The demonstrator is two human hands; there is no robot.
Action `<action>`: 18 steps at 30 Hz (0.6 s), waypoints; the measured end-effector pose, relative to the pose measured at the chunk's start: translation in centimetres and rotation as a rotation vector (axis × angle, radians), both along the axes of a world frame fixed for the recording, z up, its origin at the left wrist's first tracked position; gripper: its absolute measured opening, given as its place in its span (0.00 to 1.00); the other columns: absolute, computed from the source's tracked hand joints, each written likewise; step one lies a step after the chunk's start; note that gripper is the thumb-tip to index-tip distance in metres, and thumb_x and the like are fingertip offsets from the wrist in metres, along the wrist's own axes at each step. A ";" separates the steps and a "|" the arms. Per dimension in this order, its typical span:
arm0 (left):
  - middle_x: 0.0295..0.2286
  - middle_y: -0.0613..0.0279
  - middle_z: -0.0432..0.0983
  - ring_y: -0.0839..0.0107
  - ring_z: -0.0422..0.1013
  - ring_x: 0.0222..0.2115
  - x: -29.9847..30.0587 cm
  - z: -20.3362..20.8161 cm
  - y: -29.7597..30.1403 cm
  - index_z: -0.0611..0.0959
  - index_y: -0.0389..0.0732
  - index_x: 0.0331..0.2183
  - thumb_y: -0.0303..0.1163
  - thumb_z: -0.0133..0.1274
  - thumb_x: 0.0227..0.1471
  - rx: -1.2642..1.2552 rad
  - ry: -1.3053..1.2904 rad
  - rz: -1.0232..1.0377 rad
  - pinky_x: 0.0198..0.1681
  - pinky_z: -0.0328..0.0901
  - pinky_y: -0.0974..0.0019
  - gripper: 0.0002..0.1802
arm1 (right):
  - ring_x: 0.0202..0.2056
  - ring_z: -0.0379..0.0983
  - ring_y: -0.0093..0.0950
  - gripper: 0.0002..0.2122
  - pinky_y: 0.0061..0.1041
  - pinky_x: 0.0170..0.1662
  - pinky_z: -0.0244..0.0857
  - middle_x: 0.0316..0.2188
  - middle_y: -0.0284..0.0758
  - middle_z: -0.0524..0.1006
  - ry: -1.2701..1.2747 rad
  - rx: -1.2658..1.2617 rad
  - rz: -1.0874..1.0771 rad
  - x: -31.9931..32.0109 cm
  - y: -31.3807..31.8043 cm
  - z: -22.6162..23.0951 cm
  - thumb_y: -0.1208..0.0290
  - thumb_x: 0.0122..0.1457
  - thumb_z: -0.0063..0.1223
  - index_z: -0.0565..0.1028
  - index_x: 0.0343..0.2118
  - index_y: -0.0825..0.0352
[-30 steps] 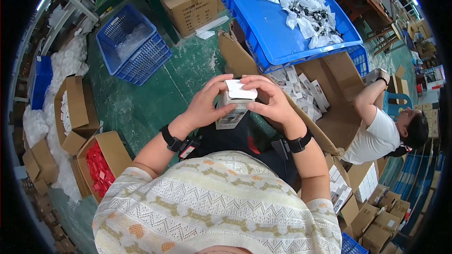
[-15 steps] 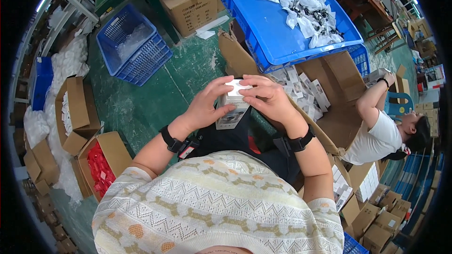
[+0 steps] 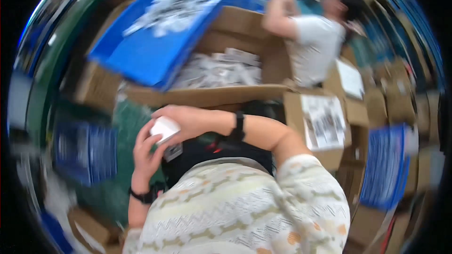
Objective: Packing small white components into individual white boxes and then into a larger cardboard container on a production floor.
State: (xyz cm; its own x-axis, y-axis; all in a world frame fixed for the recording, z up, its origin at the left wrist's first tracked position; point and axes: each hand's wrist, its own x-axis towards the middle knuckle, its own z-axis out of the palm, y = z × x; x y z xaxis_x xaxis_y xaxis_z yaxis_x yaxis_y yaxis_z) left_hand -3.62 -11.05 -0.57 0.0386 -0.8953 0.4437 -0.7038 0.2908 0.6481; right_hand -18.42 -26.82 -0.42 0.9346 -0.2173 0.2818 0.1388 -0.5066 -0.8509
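Note:
A small white box (image 3: 165, 130) is held between both hands above my lap, its plain pale end facing up. My left hand (image 3: 147, 150) closes on it from the left, fingers against the side. From the right, my right hand (image 3: 184, 121) wraps over it, and that hand covers part of the box. Below the hands, on the dark cloth of my lap, a small grey and white printed surface (image 3: 173, 152) shows; whether it belongs to the held box I cannot tell. Motion blurs the picture.
Beyond my hands stands a large open carton (image 3: 212, 95) of small white boxes (image 3: 219, 69). A blue tray (image 3: 136, 59) with white bagged items rests over its left part. Another person (image 3: 313, 42) works at far right. Blue baskets (image 3: 87, 153) stand left, blue crates (image 3: 383, 164) right.
My view has swung to the right, so the tray and large carton now lie farther left. The box stays in both hands, which now appear farther left, the box tilted.

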 end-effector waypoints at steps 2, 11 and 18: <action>0.51 0.45 0.61 0.53 0.60 0.52 -1.9 0.6 -1.4 0.74 0.40 0.42 0.27 0.54 0.48 -0.029 0.130 -0.060 0.53 0.57 0.59 0.17 | 0.47 0.67 0.39 0.31 0.30 0.50 0.61 0.45 0.45 0.69 0.076 0.059 -0.114 -3.7 -0.6 0.9 0.64 0.39 0.66 0.67 0.47 0.68; 0.49 0.49 0.64 0.56 0.63 0.49 -4.5 1.7 -6.4 0.70 0.38 0.46 0.31 0.49 0.52 -0.025 -0.021 -0.201 0.52 0.58 0.60 0.19 | 0.42 0.69 0.25 0.27 0.26 0.46 0.64 0.40 0.35 0.72 -0.147 0.805 -0.968 -28.4 -1.8 -2.3 0.63 0.47 0.60 0.66 0.49 0.69; 0.51 0.53 0.63 0.61 0.62 0.50 -5.8 1.1 -6.9 0.69 0.37 0.48 0.28 0.49 0.52 0.110 0.016 -0.197 0.51 0.59 0.64 0.20 | 0.50 0.63 0.41 0.25 0.40 0.52 0.61 0.51 0.43 0.63 -0.991 1.118 -1.730 -46.5 3.8 -14.0 0.59 0.57 0.47 0.59 0.54 0.66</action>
